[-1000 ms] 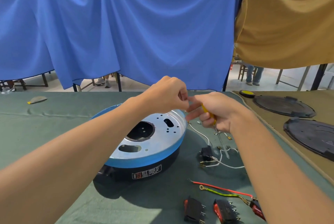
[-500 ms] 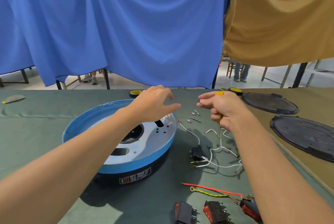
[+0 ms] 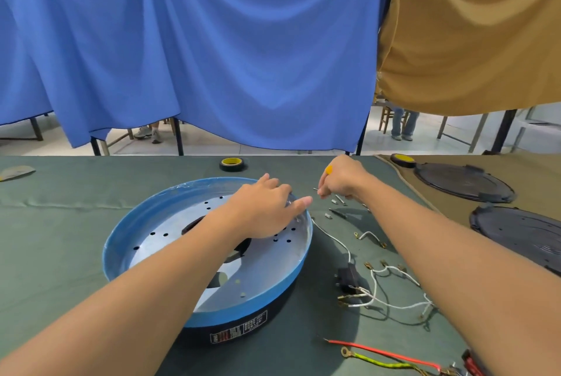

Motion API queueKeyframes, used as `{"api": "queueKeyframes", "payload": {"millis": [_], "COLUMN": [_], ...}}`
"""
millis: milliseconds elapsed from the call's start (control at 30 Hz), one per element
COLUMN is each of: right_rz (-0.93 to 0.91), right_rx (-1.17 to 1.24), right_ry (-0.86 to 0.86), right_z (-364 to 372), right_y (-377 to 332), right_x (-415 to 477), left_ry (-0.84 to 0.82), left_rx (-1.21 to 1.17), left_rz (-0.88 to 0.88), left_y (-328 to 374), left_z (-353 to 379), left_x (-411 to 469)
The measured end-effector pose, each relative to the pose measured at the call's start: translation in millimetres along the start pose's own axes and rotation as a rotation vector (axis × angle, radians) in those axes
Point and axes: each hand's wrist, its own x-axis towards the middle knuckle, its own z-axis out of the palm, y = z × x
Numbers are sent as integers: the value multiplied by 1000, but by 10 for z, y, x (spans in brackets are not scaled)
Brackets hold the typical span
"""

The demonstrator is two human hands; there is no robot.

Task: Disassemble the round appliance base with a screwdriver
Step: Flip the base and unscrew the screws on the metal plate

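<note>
The round appliance base (image 3: pixel 158 224), blue-rimmed with a perforated silver plate inside and a black body below, sits on the green cloth in the middle. My left hand (image 3: pixel 267 208) lies over its far right side, fingers spread loosely, touching the plate near the rim. Just right of the base, my right hand (image 3: pixel 341 180) grips a yellow-handled screwdriver (image 3: pixel 328 169), of which only the handle end shows, and pinches a small screw at its fingertips. Several loose screws (image 3: pixel 337 207) lie on the cloth below that hand.
White wires with a black switch (image 3: pixel 349 280) lie right of the base. Red and yellow-green wires (image 3: pixel 379 357) sit at the front right. Two black round covers (image 3: pixel 461 183) rest on the brown cloth at right. Tape rolls (image 3: pixel 232 164) lie at the back. Blue and tan cloths hang behind.
The two hands, together a second ago, have parted. My left hand has come down onto the base's plate; my right hand has moved away over the loose screws. The camera has tilted.
</note>
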Motion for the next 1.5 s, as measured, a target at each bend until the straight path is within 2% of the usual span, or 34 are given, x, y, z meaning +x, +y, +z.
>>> {"api": "queueKeyframes", "payload": {"millis": [267,467,567,667,767,833,933,1000,1100,1200,1300,1500], "right_rz": [-83,-76,-42,-79,-177,-288,-426,-480,-523,-554,-544,-535], "right_rx": [-214,-223,-58,276,458,532,759,888,1039,922,790,698], "right_ry": [72,44,81,7,-86,-89,29,126,179,225,244,265], "right_z": [358,381,217,-31,-290,-406,-483,-475,-416,-299,-172,-25], "right_y": [-49,-27,-83,-170,-219,-226,-263,-325,-450,-532,-551,-552], "right_x": [223,263,185,9,-283,-481,-727,-846,-968,-1018,-1024,-987], "left_ry": [-44,-38,-38,-36,-62,-83,-70,-61,-82,-71,-164,-218], "left_rx": [-5,-11,-33,-52,-77,-127,-165,-100,-20,-67,-151,-37], "left_rz": [-20,-16,-13,-14,-30,-43,-56,-71,-82,-89,-128,-88], "left_y": [30,41,25,16,38,56,69,58,34,10,-4,-41], "left_z": [-6,-14,-14,-37,-85,-123,-151,-195,-313,-361,-240,-138], "left_x": [-5,-1,-7,-11,-25,-41,-86,-133,-227,-420,-709,-901]}}
